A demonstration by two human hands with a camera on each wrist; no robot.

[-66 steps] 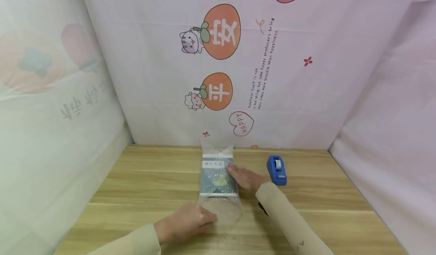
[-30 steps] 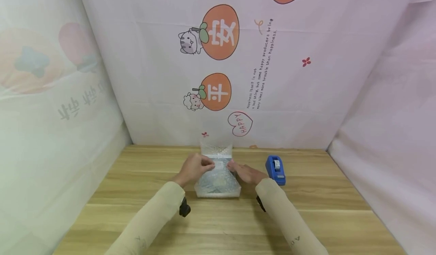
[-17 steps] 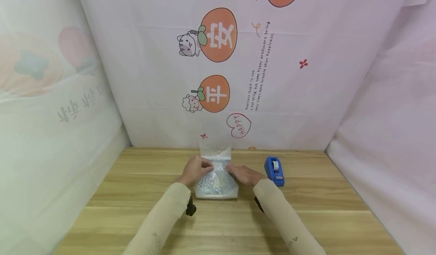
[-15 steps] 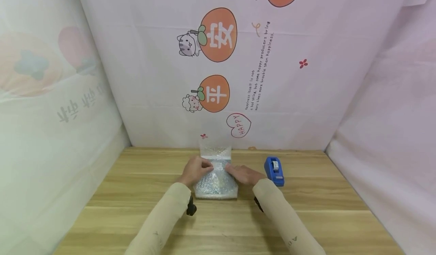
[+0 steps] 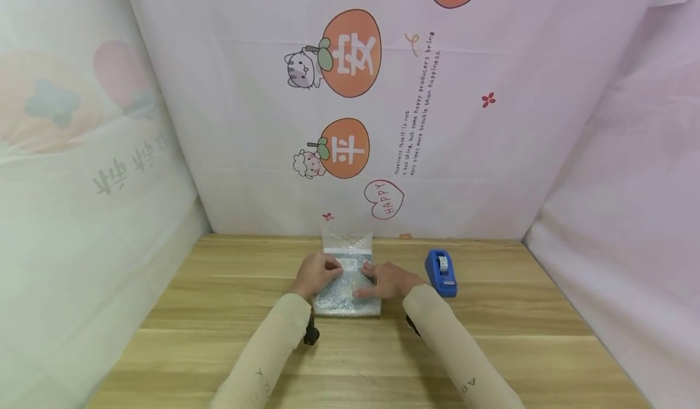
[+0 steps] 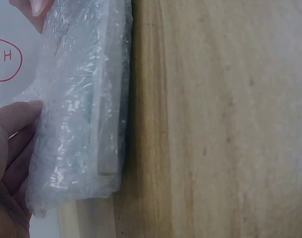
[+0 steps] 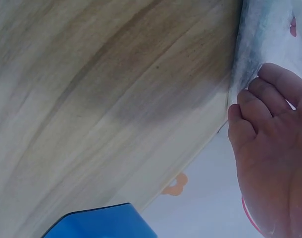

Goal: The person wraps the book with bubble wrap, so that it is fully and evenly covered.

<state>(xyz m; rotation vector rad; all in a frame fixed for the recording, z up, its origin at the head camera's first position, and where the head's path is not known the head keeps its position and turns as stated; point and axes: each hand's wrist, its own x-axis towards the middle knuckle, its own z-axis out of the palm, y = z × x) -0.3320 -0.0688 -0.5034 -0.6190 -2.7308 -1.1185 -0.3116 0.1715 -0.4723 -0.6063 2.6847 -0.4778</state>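
Note:
A flat blue-green box lies wrapped in bubble wrap (image 5: 346, 302) at the middle of the table's far part. A layer of the wrap covers its face, and a loose end stands up beyond the box toward the back wall. My left hand (image 5: 316, 273) pinches the wrap at the left side, thumb on top; in the left wrist view its other fingers curl below the thumb. On the right side my right hand (image 5: 389, 279) rests on the wrap, thumb spread toward me across the face. The right wrist view shows its fingers (image 7: 257, 106) against the package's side.
A blue tape dispenser (image 5: 441, 273) stands right of my right hand, a roll of tape in it. Behind the wooden table (image 5: 240, 299) hangs a white printed cloth (image 5: 454, 172), with more cloth on both sides. Black straps show at both wrists.
The near end of the bubble wrap has been folded up over the box. My left hand went with it to the left side. Lately my right thumb has spread across the wrap.

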